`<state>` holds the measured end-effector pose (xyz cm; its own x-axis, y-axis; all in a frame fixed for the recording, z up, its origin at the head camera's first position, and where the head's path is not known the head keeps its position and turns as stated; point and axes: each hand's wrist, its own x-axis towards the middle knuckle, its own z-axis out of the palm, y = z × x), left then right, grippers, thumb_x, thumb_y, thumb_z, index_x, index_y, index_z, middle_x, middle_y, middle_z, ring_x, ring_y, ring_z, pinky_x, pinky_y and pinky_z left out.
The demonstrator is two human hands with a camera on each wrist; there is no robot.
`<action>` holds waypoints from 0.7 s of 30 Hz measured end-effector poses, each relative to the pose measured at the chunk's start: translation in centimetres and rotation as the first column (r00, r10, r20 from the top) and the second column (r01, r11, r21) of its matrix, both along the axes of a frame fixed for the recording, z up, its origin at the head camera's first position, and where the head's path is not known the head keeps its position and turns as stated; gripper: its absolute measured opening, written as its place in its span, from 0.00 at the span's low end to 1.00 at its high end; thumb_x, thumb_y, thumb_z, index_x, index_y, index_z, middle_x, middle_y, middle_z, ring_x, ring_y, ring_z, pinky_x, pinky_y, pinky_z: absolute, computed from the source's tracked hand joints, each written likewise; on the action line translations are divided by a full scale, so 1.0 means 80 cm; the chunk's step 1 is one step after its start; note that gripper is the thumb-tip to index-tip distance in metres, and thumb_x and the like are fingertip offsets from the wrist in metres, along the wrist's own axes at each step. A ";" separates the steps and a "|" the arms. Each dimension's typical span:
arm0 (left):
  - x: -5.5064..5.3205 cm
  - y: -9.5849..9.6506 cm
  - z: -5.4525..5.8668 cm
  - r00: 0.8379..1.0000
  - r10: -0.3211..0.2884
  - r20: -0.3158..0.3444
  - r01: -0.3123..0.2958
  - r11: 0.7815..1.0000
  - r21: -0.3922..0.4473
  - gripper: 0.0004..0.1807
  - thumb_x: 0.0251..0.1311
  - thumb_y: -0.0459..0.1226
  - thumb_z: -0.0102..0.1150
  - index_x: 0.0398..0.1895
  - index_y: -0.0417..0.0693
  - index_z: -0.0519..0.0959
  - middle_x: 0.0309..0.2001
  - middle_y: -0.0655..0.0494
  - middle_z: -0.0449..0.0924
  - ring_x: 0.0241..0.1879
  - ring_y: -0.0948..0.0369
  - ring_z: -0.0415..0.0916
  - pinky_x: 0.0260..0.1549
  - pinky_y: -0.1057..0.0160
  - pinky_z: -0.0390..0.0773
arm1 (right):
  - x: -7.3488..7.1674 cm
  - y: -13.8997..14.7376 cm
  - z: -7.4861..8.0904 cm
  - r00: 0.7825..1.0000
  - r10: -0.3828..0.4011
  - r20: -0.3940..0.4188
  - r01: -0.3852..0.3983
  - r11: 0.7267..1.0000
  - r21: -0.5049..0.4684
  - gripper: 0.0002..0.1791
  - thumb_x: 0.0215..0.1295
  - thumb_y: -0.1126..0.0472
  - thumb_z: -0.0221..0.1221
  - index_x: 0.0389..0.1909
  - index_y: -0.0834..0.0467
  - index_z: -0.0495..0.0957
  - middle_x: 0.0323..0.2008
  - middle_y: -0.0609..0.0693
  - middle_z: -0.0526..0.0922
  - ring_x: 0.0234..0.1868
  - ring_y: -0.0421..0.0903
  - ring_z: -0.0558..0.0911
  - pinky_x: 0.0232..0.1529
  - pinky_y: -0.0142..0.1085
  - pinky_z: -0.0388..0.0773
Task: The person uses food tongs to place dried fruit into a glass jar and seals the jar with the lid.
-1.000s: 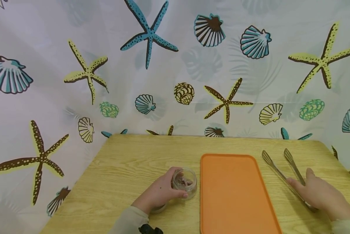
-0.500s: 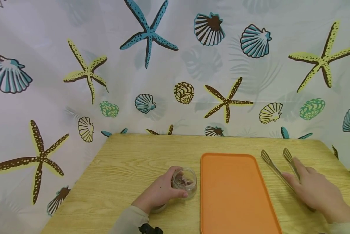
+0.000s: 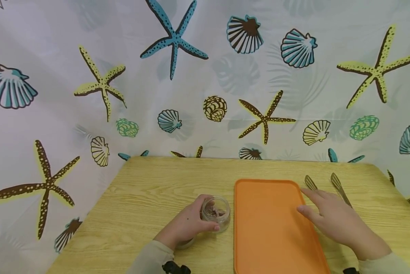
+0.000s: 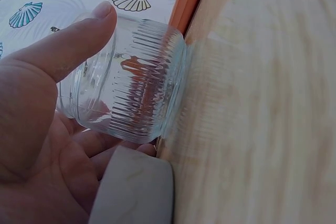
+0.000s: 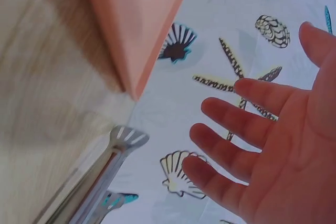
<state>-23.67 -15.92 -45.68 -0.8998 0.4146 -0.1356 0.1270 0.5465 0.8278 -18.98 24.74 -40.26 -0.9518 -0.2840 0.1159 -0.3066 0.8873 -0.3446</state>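
My left hand [image 3: 191,220] grips a clear glass jar [image 3: 220,224] that stands on the table, left of the orange tray [image 3: 270,228]. The ribbed jar wall shows in the left wrist view, with thumb and fingers around it. Small brownish pieces [image 3: 216,212] lie inside; their kind is unclear. Over the tray's right edge hovers my right hand [image 3: 342,220], its fingers spread and holding nothing. Metal tongs [image 3: 340,188] with slotted tips lie on the table beyond it, partly hidden by that hand. In the right wrist view the tongs [image 5: 94,177] sit apart from the fingers [image 5: 226,119].
A pale round object [image 4: 136,187] lies by the left wrist, mostly hidden by it in the head view. Behind the wood-grain table [image 3: 164,179] hangs a white curtain [image 3: 198,87] printed with starfish and shells.
My right hand has moved left from above the tongs to the tray's right edge, and its fingers now spread. The tongs stay on the table. The left hand and jar have not moved.
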 end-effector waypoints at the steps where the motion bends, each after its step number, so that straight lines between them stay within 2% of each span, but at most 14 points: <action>1: -0.001 0.000 0.000 1.000 -0.001 -0.004 0.001 1.000 -0.002 0.50 0.51 0.57 0.76 0.75 0.61 0.61 0.71 0.58 0.69 0.68 0.55 0.66 0.64 0.43 0.65 | -0.002 -0.005 0.002 1.000 0.019 -0.008 -0.019 1.000 -0.011 0.40 0.75 0.33 0.48 0.75 0.59 0.66 0.67 0.65 0.72 0.65 0.72 0.68 0.58 0.70 0.65; 4: -0.002 0.000 -0.001 1.000 -0.006 -0.016 0.005 1.000 -0.004 0.50 0.51 0.57 0.76 0.75 0.60 0.61 0.70 0.58 0.69 0.67 0.55 0.67 0.64 0.43 0.66 | -0.007 -0.020 0.006 0.997 0.079 -0.012 -0.080 0.996 -0.043 0.41 0.74 0.34 0.50 0.74 0.60 0.66 0.67 0.63 0.72 0.67 0.69 0.68 0.61 0.68 0.63; 9: -0.002 0.001 -0.002 1.000 -0.005 -0.020 0.005 1.000 -0.010 0.51 0.50 0.57 0.77 0.75 0.60 0.61 0.70 0.58 0.69 0.67 0.54 0.67 0.64 0.43 0.66 | -0.016 -0.047 0.006 0.982 0.184 0.039 -0.180 0.979 -0.094 0.45 0.72 0.31 0.49 0.74 0.62 0.65 0.69 0.61 0.70 0.71 0.66 0.64 0.65 0.66 0.60; 12: -0.002 0.001 -0.001 1.000 -0.006 -0.016 0.006 1.000 -0.008 0.51 0.50 0.57 0.77 0.75 0.59 0.61 0.70 0.57 0.69 0.68 0.53 0.66 0.64 0.43 0.66 | -0.021 -0.063 0.003 0.970 0.233 0.068 -0.225 0.968 -0.107 0.47 0.70 0.28 0.49 0.75 0.60 0.64 0.71 0.59 0.68 0.73 0.64 0.62 0.67 0.64 0.59; 21: -0.002 0.000 -0.001 1.000 -0.008 -0.005 0.008 1.000 -0.007 0.51 0.50 0.58 0.76 0.75 0.58 0.61 0.70 0.56 0.69 0.67 0.53 0.68 0.64 0.42 0.67 | -0.039 -0.117 -0.001 0.933 0.335 0.128 -0.317 0.938 -0.140 0.51 0.64 0.27 0.56 0.78 0.56 0.60 0.73 0.53 0.66 0.73 0.58 0.64 0.69 0.58 0.60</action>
